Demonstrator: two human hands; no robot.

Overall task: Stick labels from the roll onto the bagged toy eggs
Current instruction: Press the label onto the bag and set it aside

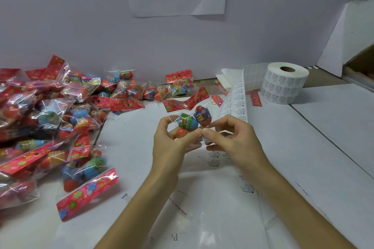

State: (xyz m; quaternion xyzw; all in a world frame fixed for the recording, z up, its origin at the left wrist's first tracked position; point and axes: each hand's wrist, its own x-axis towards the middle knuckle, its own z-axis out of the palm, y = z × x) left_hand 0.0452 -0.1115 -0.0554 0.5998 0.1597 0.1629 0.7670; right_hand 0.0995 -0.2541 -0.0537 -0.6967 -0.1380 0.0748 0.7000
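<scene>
Leftward, the pile (40, 127) lies within reach for feeding. My left hand (172, 139) grips one bag (192, 121) above the table, fingers curled round it to steady the clear film over bright eggs. My right hand (232, 139) pinches a white label (205, 138) at the bag's lower edge; the roll (283, 83) stands far right.

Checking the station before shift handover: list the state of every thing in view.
held bag, lifted, in both hands.
left hand, grips the held bag.
right hand, pinches a label at the bag.
label roll, on end, strip unwound toward the hands.
bag pile, heaped at left, untouched.
</scene>
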